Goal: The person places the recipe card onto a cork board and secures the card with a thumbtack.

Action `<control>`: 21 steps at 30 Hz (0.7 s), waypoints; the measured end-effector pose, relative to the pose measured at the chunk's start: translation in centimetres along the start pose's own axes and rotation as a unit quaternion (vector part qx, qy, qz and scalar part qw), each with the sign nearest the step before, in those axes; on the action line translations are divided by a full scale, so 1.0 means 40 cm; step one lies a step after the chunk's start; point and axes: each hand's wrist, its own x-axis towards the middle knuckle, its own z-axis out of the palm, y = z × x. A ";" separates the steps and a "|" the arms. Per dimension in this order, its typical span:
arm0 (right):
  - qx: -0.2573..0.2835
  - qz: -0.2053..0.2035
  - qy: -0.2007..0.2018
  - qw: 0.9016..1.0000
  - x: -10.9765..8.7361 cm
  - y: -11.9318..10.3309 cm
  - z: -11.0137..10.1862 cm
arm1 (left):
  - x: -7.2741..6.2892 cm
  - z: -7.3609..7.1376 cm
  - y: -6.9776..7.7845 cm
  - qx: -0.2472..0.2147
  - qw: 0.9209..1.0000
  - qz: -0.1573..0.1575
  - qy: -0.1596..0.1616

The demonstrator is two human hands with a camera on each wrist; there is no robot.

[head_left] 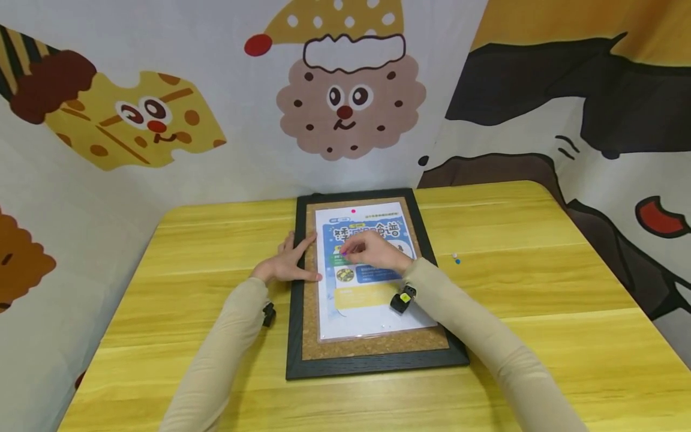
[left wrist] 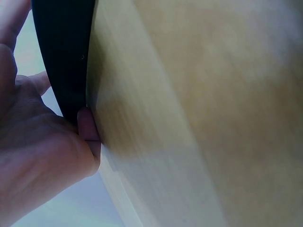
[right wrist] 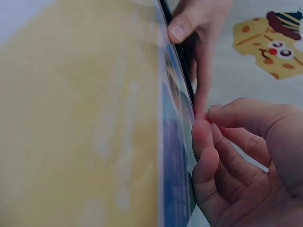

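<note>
A black-framed cork board [head_left: 378,354] lies on the table with a printed poster [head_left: 345,324] on it. A pink pushpin [head_left: 353,211] sits at the poster's top edge. My right hand [head_left: 372,249] is over the poster's upper left part, thumb and fingertips pinching a small purple pushpin [head_left: 344,253]; in the right wrist view the fingers hide it. With fingers spread, my left hand [head_left: 286,263] rests across the board's left side, its thumb at the poster's left edge. In the left wrist view one finger lies against the outer side of the black frame [left wrist: 64,61].
On the wooden table [head_left: 540,270], right of the board, lie a white pushpin [head_left: 454,255] and a blue pushpin [head_left: 457,261]. A cloth with cartoon figures [head_left: 351,108] hangs behind the table's far edge.
</note>
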 end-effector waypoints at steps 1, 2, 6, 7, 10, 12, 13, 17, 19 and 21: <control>0.000 -0.001 -0.005 1.000 0.003 -0.002 0.004 | -0.001 0.000 0.000 -0.001 1.000 0.000 0.001; -0.002 -0.002 -0.010 1.000 0.007 -0.004 0.008 | -0.001 0.000 0.000 -0.002 1.000 0.000 0.002; -0.003 0.000 -0.030 1.000 0.020 -0.014 0.024 | -0.003 0.000 0.000 -0.005 1.000 0.000 0.001; -0.005 -0.001 -0.033 0.999 0.023 -0.017 0.028 | -0.003 0.000 0.000 -0.006 1.000 -0.001 0.001; -0.009 -0.016 -0.045 0.999 0.031 -0.023 0.037 | -0.002 -0.001 0.000 -0.006 1.000 -0.001 0.001; -0.013 -0.028 -0.050 0.998 0.036 -0.027 0.043 | -0.001 -0.001 0.000 -0.005 1.000 -0.001 0.002; -0.013 -0.033 -0.052 0.998 0.038 -0.029 0.046 | 0.000 -0.001 0.000 -0.004 1.000 0.000 0.003; -0.017 -0.036 -0.055 0.998 0.045 -0.036 0.056 | -0.001 0.000 -0.001 -0.002 1.000 0.005 0.002; -0.016 -0.033 -0.058 0.998 0.050 -0.040 0.060 | -0.001 0.000 -0.002 -0.001 1.000 0.008 0.002; -0.017 -0.029 -0.063 0.997 0.055 -0.045 0.063 | -0.001 0.000 -0.003 0.000 1.000 0.010 0.001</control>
